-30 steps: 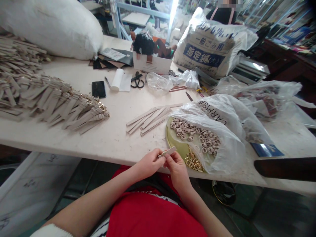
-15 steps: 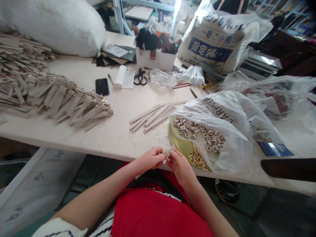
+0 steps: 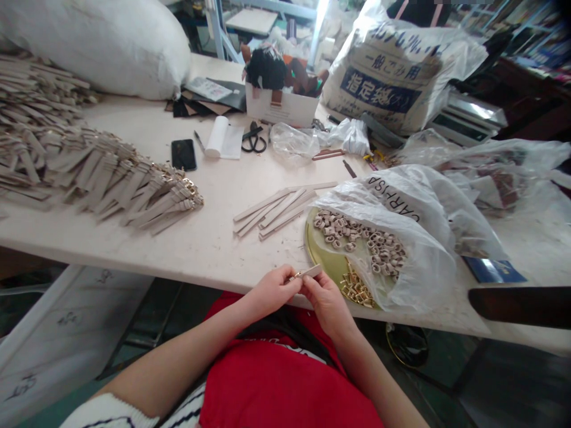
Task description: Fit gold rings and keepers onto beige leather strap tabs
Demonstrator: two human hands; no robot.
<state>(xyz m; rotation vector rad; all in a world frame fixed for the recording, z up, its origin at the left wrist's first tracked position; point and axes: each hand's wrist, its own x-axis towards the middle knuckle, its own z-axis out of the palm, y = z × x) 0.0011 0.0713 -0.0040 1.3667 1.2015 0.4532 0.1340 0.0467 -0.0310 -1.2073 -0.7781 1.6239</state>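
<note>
“一般ごみ用” and “指定袋” on the large white sack (image 3: 379,80), and upside-down “CAR…ISA” on the clear plastic bag (image 3: 417,249).

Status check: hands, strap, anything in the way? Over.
Left hand and right hand: both gripping strap. Strap: at near side of table. Bag: partly covers tray, apart from hands.

Workshop: heaped straps (image 3: 107,178), loose loops (image 3: 386,252), gold-coloured fittings (image 3: 355,288), scissors (image 3: 254,140) across long worktable (image 3: 214,238).
</note>
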